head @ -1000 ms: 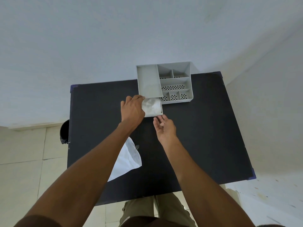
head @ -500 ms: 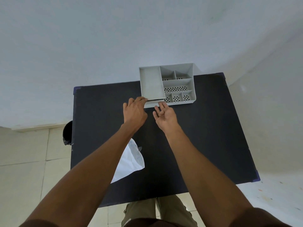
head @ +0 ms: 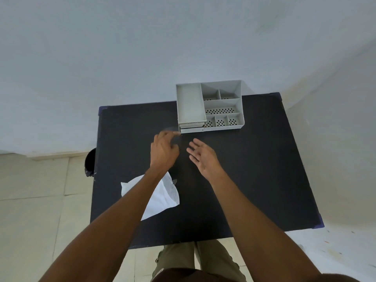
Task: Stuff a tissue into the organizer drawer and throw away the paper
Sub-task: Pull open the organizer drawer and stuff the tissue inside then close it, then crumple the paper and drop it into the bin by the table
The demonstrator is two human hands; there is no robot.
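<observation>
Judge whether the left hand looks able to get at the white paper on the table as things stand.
Probably yes. The white paper lies flat on the black table, under the left forearm; the left hand is empty, and nothing rests on the paper.

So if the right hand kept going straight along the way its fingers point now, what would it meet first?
The right hand is open, with its fingers aimed up and left toward the organizer. It would probably first reach the closed drawer front at the organizer's near-left corner. Only bare black table lies between, though height is unclear.
</observation>
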